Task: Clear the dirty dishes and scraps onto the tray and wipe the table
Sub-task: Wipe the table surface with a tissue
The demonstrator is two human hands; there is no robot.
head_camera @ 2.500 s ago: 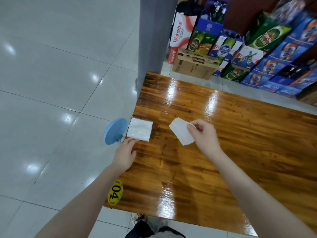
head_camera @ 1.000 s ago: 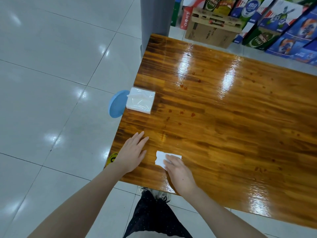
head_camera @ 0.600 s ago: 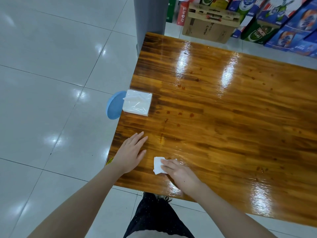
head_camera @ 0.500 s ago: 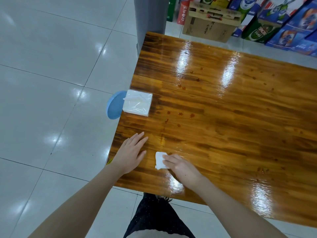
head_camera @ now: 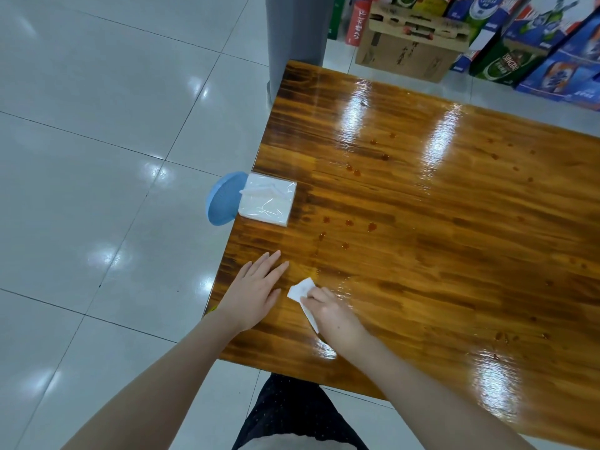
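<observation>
Shop floor, pale glossy floor tiles (head_camera: 97, 157) all down the left, lights bouncing off them. Moving right: a blue round stool seat (head_camera: 219, 199) pokes out past the table's left edge. On that edge sits a tissue pack (head_camera: 268, 203) in clear wrap, flat, square-ish, one corner overlapping the stool in my view.

Now the table (head_camera: 454, 254) itself: varnished wood, v. shiny, boards running left-right. L hand (head_camera: 253, 293) lies flat on it near the front-left corner, palm down, fingers straight and a bit spread, pointing away from the person, gripping nothing. Just beside it, not touching, the tissue (head_camera: 300, 289): small white piece, mostly hidden under the R hand. A corner sticks out toward the far-left, and a thin strip shows along the hand's left side. So the visible long axis runs far-left to near-right, approx in line w/ the forearm. R hand (head_camera: 331, 315) is on top of it, fingers bent down over the tissue, pressing it to the wood.

Beyond the hands, reddish-brown drops (head_camera: 349, 222) are scattered across the mid table, more specks out to the right. A wet-looking sheen sits just right of the R hand.

Back of the room: grey pillar (head_camera: 298, 34) at the table's far-left corner, then a cardboard box (head_camera: 402, 56), then stacked drink cartons (head_camera: 535, 43), blue & green, far right.
</observation>
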